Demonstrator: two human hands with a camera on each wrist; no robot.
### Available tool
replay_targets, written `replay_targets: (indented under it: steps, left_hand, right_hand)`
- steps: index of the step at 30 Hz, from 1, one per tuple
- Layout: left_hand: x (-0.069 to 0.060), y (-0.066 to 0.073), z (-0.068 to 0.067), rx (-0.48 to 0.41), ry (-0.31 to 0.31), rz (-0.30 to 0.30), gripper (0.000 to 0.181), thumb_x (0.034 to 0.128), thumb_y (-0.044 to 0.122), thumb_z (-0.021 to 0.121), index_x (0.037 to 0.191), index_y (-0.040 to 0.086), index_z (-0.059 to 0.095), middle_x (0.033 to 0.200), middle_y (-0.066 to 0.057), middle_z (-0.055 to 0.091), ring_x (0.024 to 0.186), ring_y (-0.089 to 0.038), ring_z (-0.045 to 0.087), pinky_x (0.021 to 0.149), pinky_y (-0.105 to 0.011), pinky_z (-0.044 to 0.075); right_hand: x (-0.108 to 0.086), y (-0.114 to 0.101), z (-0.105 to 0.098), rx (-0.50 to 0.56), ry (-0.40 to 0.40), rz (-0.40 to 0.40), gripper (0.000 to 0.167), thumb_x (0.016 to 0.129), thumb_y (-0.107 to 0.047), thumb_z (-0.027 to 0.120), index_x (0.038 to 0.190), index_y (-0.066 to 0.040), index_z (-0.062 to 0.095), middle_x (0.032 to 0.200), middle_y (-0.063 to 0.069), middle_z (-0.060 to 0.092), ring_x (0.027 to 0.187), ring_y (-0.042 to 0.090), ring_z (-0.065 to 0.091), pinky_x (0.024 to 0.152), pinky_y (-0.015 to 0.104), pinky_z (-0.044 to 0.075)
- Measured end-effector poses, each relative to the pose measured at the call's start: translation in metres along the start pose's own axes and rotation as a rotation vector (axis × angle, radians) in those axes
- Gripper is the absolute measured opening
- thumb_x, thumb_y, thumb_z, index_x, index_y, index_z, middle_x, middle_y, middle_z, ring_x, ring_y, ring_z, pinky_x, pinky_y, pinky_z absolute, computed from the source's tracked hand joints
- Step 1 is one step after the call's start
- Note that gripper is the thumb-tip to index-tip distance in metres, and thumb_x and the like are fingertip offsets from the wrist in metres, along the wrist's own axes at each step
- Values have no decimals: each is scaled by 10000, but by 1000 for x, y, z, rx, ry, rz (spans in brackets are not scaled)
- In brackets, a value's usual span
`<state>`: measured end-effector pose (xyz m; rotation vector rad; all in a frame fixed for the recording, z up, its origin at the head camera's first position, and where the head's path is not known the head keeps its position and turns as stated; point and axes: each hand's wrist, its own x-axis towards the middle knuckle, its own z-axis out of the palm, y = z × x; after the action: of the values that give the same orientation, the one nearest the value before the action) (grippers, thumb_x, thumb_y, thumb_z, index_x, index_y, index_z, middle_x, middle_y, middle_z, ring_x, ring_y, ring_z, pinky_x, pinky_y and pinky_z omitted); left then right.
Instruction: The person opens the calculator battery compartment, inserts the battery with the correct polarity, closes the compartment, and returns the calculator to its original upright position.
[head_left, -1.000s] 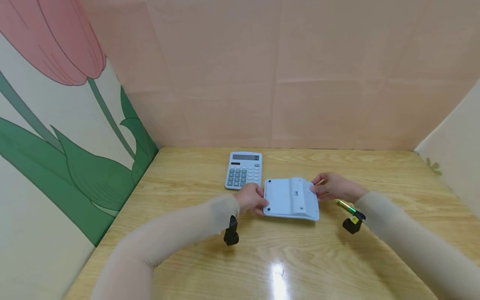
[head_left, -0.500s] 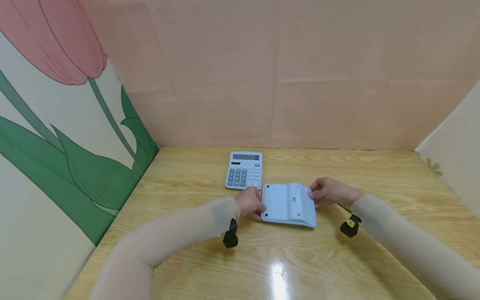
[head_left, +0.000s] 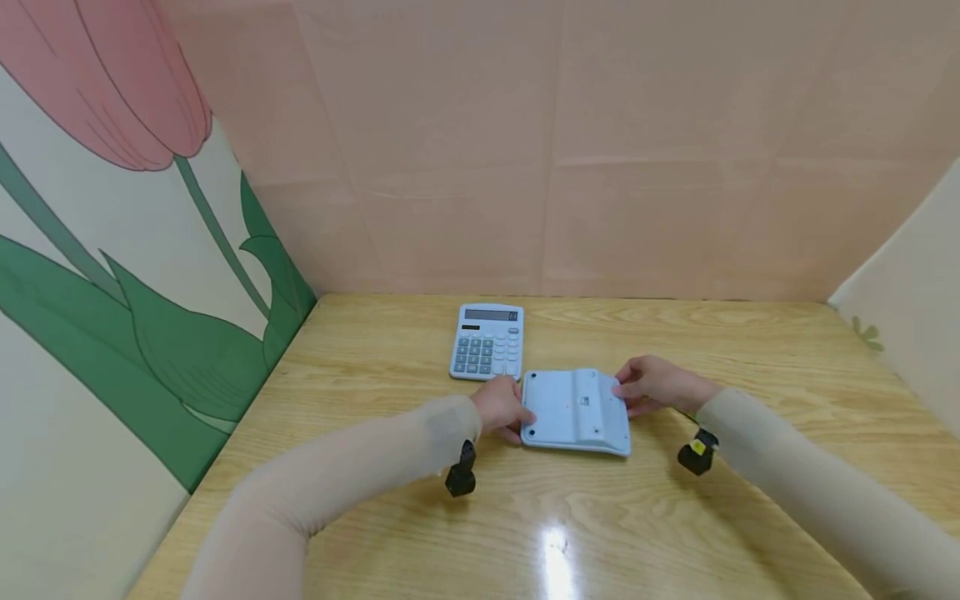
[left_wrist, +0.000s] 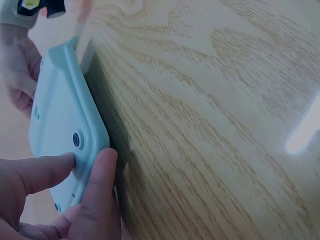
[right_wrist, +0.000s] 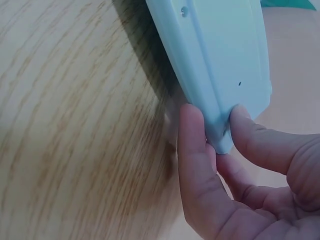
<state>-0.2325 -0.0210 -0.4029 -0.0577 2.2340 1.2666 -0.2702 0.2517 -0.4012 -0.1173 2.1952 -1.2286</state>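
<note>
wood-grained tabletop (head_left: 360,367) extends back to a creased pink backdrop (head_left: 570,167), with a painted tulip (head_left: 112,83) on the left wall. near the middle of the tabletop, a pale blue device (head_left: 553,408) is held underside up — a raised ridge crosses it, and dark round feet mark the two corners at its left end. the left hand (head_left: 501,406) pinches that end; in the left wrist view, the thumb presses the underside next to a round foot while the forefinger lies along the rim. the right hand (head_left: 656,385) pinches the opposite end, thumb on the underside and fingers curled beneath the edge, as the right wrist view shows. shadow falls on the wood along the device's near edge; whether any part of it touches the tabletop cannot be told. just beyond its far left corner, a calculator (head_left: 487,343) lies face up, display at the far end, keys grey and pale; the display characters are too small to read. both arms wear pale sleeves (head_left: 360,450) — a black wrist camera (head_left: 461,472) hangs below the left cuff, a second below the right.
</note>
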Motion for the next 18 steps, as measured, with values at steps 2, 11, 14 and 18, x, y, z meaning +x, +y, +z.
replay_targets:
  steps: [2,11,14,18]
  left_hand:
    - [0,0,0,9,-1,1,215,856,6,710,891,31,499,814,-98,636,678,-183,636,622,-297,619]
    - [6,-3,1,45,9,-9,216,849,14,720,877,24,506,819,-100,621,675,-186,618,587,-290,614]
    - [8,-3,1,49,11,-9,218,848,13,722,877,22,506,821,-104,622,668,-187,618,572,-284,610]
    - [10,-4,2,58,11,-10,218,844,10,724,880,20,510,820,-108,624,661,-188,618,564,-279,608]
  right_hand:
    - [1,0,1,-1,3,-1,337,972,-79,579,1195,121,423,1057,152,552,840,150,608,783,326,612]
    - [5,2,4,15,13,5,318,969,-46,572,1177,122,400,1008,144,555,798,149,612,751,320,617]
    - [6,4,3,14,8,6,312,974,-52,565,1176,118,398,1003,140,557,801,148,610,751,320,616]
    - [8,5,4,19,11,11,304,978,-52,557,1177,113,397,1014,142,546,807,149,606,757,326,615]
